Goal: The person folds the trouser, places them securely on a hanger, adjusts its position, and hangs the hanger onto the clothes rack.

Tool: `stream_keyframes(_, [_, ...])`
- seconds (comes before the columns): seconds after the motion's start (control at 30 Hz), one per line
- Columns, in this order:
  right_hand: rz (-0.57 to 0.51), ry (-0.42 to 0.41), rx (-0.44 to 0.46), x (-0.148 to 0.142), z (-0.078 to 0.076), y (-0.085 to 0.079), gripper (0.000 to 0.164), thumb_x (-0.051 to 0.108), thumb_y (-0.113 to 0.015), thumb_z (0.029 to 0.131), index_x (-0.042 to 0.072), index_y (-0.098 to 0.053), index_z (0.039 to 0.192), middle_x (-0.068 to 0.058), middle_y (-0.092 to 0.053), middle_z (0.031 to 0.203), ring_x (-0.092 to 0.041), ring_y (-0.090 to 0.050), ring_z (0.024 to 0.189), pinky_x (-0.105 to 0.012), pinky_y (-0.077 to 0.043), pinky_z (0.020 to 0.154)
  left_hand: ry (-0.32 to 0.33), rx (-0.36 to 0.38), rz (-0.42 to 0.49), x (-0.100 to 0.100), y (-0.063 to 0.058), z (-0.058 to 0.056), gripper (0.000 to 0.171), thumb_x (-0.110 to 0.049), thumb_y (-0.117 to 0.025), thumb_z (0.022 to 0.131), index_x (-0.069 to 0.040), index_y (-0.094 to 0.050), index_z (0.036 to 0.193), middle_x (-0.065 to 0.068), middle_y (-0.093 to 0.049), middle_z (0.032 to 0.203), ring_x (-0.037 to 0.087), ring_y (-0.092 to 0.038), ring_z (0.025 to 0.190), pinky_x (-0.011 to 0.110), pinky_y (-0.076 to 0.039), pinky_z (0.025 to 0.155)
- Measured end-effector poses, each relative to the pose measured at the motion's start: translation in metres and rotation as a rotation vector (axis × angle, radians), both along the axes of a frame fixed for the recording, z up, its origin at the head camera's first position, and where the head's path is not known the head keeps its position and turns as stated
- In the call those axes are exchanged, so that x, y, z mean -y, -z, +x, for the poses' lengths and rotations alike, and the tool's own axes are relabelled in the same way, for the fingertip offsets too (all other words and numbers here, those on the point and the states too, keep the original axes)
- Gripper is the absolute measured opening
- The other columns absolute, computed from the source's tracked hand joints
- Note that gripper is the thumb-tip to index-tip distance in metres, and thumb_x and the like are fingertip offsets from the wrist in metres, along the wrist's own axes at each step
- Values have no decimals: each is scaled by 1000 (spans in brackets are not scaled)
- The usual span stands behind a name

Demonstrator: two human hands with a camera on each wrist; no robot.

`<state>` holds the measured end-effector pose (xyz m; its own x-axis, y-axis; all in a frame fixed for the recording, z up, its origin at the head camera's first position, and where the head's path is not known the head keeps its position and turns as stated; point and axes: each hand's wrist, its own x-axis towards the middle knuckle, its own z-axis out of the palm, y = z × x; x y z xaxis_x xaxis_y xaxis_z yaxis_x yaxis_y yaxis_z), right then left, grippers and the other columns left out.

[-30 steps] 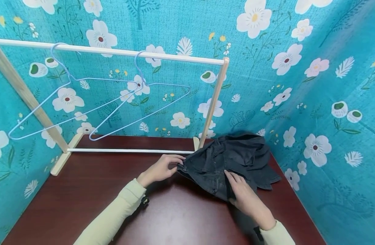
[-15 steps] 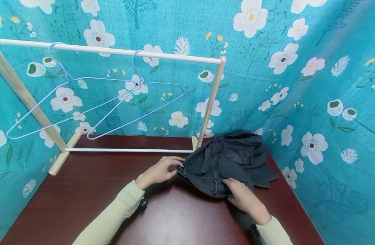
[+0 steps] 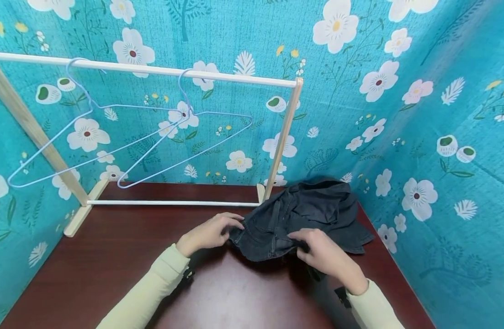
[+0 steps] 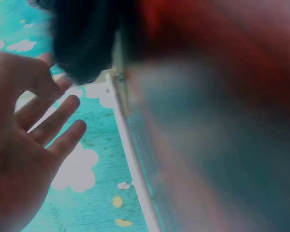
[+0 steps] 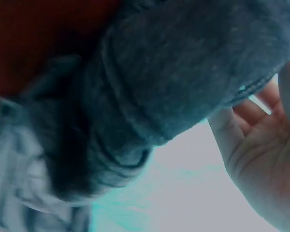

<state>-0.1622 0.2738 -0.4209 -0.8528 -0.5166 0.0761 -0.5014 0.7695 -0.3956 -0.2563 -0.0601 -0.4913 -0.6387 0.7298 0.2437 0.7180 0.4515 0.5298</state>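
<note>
A bunched black denim garment (image 3: 317, 205) with stitched seams lies at the right rear of the table. My left hand (image 3: 208, 234) pinches its left corner between thumb and forefinger. In the left wrist view the other fingers of that hand stand spread beside the dark cloth (image 4: 87, 43). Farther right along the near edge, my right hand (image 3: 327, 256) grips the fabric, with thumb and forefinger at the border. Between the hands this edge sags in a curve over the tabletop. Large folds of the denim (image 5: 183, 67) fill much of the right wrist view.
A clothes rack with a white top rail (image 3: 132, 67) stands at the back left. Two light-blue wire hangers (image 3: 132, 106) hang from it. Its right wooden post (image 3: 282, 137) rises close behind the garment. Flowered blue cloth (image 3: 400, 137) borders the dark red table (image 3: 124, 256).
My right hand let its straighter fingers draw in to grip the near edge, then moved left and slightly up. The left hand shifted slightly left and down with its corner; the edge now sags more.
</note>
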Motion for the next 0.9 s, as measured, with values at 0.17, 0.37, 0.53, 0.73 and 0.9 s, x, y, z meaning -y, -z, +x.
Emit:
stream_keyframes(0.17, [-71, 9, -159, 22, -12, -29, 34, -1, -75, 86, 5, -73, 119, -6, -75, 110, -12, -66, 86, -32, -59, 74, 47, 25, 173, -5, -19, 2, 42, -2, -66, 89, -9, -67, 130, 2, -63, 135, 19, -58, 128, 43, -50, 106])
stream_keyframes(0.37, [-169, 72, -229, 54, -23, -53, 27, 2, -75, 87, 6, -75, 114, -6, -76, 103, -11, -68, 81, -31, -58, 68, 162, 13, 304, -30, -40, 10, 76, -35, -80, 88, -19, -44, 153, -1, -52, 148, 16, -55, 130, 41, -49, 108])
stream_keyframes(0.53, [-253, 79, -234, 71, -32, -59, 22, 2, -75, 88, 5, -75, 110, -7, -77, 98, -16, -71, 83, -35, -61, 69, 138, -17, 390, -43, -46, 7, 46, -17, -70, 97, -13, -57, 141, 1, -65, 133, 10, -63, 112, 31, -54, 96])
stream_keyframes(0.73, [-349, 31, -144, 68, -33, -46, 16, 15, -69, 98, 9, -77, 111, -1, -76, 106, -12, -70, 94, -34, -62, 79, 25, 32, 475, -33, -40, -2, 49, 14, -50, 92, -11, -68, 131, 3, -70, 127, 12, -63, 95, 27, -50, 79])
stream_keyframes(0.9, [-291, -79, -19, 48, -30, -34, 35, 29, -71, 97, 13, -69, 129, 1, -65, 132, -17, -60, 125, -44, -54, 101, -68, 109, 515, -20, -34, -9, 56, 16, -44, 87, -13, -70, 127, 2, -70, 125, 14, -62, 97, 26, -50, 82])
